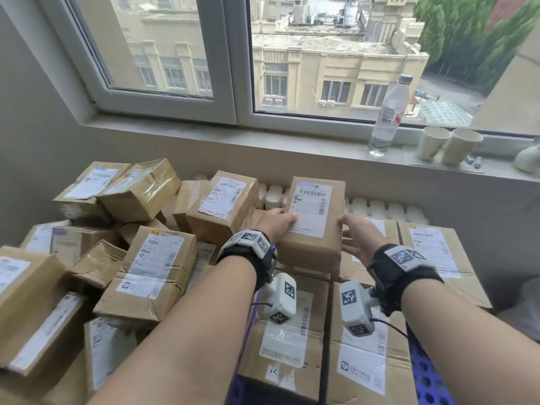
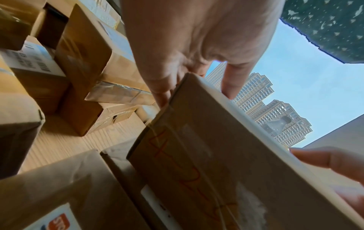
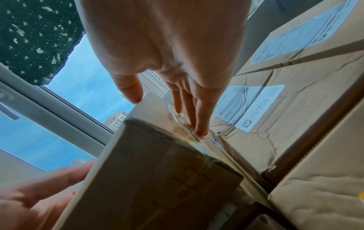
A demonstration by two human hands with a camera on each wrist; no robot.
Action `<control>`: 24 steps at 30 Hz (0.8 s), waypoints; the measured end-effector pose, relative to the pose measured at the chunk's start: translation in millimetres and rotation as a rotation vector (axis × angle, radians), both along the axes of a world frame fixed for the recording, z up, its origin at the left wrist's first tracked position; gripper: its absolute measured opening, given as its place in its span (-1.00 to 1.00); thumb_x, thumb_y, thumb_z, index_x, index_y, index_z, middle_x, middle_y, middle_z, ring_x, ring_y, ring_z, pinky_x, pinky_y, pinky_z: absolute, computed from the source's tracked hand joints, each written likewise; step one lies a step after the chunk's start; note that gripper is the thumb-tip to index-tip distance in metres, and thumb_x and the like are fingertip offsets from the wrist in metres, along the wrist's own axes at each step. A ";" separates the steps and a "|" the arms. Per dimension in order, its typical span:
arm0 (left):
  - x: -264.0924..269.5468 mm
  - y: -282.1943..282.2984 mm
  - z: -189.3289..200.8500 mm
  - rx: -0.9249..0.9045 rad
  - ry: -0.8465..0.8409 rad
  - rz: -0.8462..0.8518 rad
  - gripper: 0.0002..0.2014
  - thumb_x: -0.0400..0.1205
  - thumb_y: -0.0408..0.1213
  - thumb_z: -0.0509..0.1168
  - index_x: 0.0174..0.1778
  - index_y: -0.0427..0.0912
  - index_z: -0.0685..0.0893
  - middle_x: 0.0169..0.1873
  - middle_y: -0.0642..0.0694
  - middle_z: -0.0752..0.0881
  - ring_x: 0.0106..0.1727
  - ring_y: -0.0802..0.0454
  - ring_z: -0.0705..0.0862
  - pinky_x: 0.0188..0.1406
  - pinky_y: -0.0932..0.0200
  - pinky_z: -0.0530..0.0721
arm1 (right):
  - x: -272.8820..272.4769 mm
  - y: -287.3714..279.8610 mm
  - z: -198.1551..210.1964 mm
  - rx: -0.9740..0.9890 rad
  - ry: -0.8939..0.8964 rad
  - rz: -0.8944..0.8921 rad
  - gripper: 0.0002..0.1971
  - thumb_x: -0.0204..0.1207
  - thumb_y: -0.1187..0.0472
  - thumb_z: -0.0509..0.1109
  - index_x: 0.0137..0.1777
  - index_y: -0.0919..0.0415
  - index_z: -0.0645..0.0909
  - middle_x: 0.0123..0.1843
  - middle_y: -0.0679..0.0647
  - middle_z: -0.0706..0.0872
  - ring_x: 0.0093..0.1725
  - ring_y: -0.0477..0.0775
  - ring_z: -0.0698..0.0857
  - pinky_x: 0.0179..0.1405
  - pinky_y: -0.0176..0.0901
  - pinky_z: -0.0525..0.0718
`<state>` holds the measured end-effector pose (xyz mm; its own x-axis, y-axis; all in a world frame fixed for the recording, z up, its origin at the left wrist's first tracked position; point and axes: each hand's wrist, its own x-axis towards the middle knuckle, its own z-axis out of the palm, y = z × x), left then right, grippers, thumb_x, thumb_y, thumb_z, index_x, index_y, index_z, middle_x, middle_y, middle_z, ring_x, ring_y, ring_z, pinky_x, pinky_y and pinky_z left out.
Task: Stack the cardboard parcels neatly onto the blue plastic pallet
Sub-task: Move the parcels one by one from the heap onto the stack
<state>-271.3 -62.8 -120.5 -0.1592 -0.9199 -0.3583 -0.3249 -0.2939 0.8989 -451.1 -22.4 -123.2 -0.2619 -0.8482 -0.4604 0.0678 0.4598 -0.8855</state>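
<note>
A brown cardboard parcel [image 1: 314, 229] with a white shipping label is held between both hands over the flat boxes stacked on the blue pallet [image 1: 429, 381]. My left hand [image 1: 285, 217] grips its left side, thumb on the label. My right hand [image 1: 347, 226] grips its right side. In the left wrist view the thumb and fingers [image 2: 163, 95] clasp the parcel [image 2: 206, 155], which has red writing on its side. In the right wrist view the fingers [image 3: 201, 124] lie down the parcel's [image 3: 157, 171] taped side. I cannot tell whether it touches the box below.
Large flat boxes [image 1: 368, 361] lie side by side on the pallet. A loose heap of parcels [image 1: 152, 267] fills the left. Behind is a white radiator [image 1: 385, 210]. The windowsill holds a water bottle [image 1: 387, 115] and two paper cups [image 1: 447, 146].
</note>
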 end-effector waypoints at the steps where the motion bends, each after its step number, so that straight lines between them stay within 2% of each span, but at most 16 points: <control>1: 1.4 -2.4 -4.1 0.009 0.001 -0.004 -0.68 0.71 -0.25 0.24 0.35 -0.28 0.63 0.21 -0.14 0.72 0.23 -0.13 0.70 0.32 0.01 0.61 | 1.1 -2.2 -3.7 0.011 0.003 -0.006 -0.76 0.63 0.21 0.24 0.24 0.26 0.53 0.06 0.19 0.70 -0.08 0.09 0.72 -0.25 -0.16 0.65; 4: 3.3 -4.6 -8.0 0.007 -0.025 -0.029 -0.67 0.72 -0.23 0.25 0.34 -0.29 0.64 0.21 -0.13 0.71 0.20 -0.10 0.68 0.23 0.11 0.59 | 3.3 -4.4 -13.5 0.031 0.033 -0.016 -0.81 0.65 0.19 0.24 0.18 0.25 0.54 0.04 0.17 0.70 -0.07 0.08 0.71 -0.25 -0.15 0.65; 7: 6.9 -3.6 -7.9 0.000 -0.063 -0.040 -0.63 0.71 -0.16 0.26 0.37 -0.26 0.64 0.27 -0.15 0.70 0.26 -0.10 0.67 0.27 0.12 0.56 | 4.0 -5.3 -20.4 0.048 0.066 -0.012 -0.85 0.67 0.15 0.24 0.12 0.20 0.54 0.09 0.18 0.70 -0.01 0.10 0.71 -0.21 -0.10 0.65; 9: 8.0 -1.7 -6.5 0.004 -0.090 -0.057 -0.59 0.69 -0.10 0.26 0.41 -0.23 0.61 0.31 -0.13 0.69 0.28 -0.10 0.66 0.30 0.11 0.56 | 6.3 -5.6 -18.3 0.035 0.108 -0.011 -0.74 0.65 0.12 0.27 0.24 0.24 0.54 0.16 0.18 0.70 0.05 0.13 0.71 -0.08 -0.04 0.70; 11: 11.6 -0.7 -3.0 0.005 -0.117 -0.070 -0.51 0.67 -0.01 0.27 0.45 -0.23 0.57 0.37 -0.10 0.64 0.33 -0.10 0.62 0.38 0.04 0.54 | 8.9 -7.7 -12.1 -0.005 0.288 -0.014 -0.56 0.59 0.05 0.32 0.40 0.25 0.50 0.27 0.12 0.67 0.14 0.13 0.67 0.17 0.05 0.66; 13: 19.9 0.5 4.8 -0.008 -0.136 -0.064 -0.45 0.68 0.03 0.25 0.51 -0.23 0.50 0.44 -0.10 0.56 0.42 -0.10 0.55 0.47 0.01 0.45 | 15.3 -8.1 3.4 -0.084 0.489 -0.054 -0.52 0.60 0.04 0.33 0.45 0.23 0.47 0.32 0.13 0.65 0.17 0.11 0.62 0.22 0.04 0.60; 14: 26.4 1.2 9.8 -0.016 -0.146 -0.046 -0.49 0.68 0.03 0.25 0.47 -0.20 0.52 0.42 -0.12 0.57 0.42 -0.10 0.54 0.48 0.00 0.44 | 19.4 -8.3 11.3 -0.133 0.547 -0.074 -0.54 0.60 0.05 0.33 0.45 0.21 0.48 0.34 0.15 0.65 0.17 0.11 0.62 0.19 0.02 0.59; 16: 41.6 2.6 19.0 -0.053 -0.161 -0.012 -0.66 0.68 0.01 0.27 0.25 -0.13 0.65 0.26 -0.15 0.66 0.28 -0.08 0.62 0.43 -0.02 0.52 | 29.5 -8.6 26.2 -0.221 0.619 -0.096 -0.59 0.60 0.05 0.32 0.40 0.18 0.52 0.31 0.16 0.68 0.15 0.12 0.64 0.14 0.01 0.61; 21: 88.3 11.5 35.6 -0.090 -0.194 0.092 -0.69 0.62 -0.11 0.34 0.22 -0.15 0.72 0.16 -0.13 0.76 0.22 -0.09 0.70 0.31 0.01 0.63 | 68.6 -9.4 45.4 -0.327 0.681 -0.065 -0.71 0.60 0.08 0.31 0.28 0.11 0.60 0.21 0.11 0.74 0.14 0.14 0.69 0.22 0.14 0.65; 24: 116.1 18.4 40.0 -0.103 -0.208 0.112 -0.77 0.60 -0.19 0.34 0.15 -0.11 0.74 0.12 -0.11 0.77 0.18 -0.09 0.72 0.27 0.01 0.66 | 97.3 -6.9 48.3 -0.370 0.665 -0.035 -0.74 0.60 0.13 0.31 0.24 0.15 0.65 0.12 0.10 0.74 0.07 0.10 0.66 0.16 0.01 0.62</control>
<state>-155.1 -44.5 -80.6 0.0134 -0.9611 -0.2760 -0.4767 -0.2488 0.8431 -353.9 -29.3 -75.0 -0.4140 -0.9028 0.1162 -0.5248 0.1324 -0.8409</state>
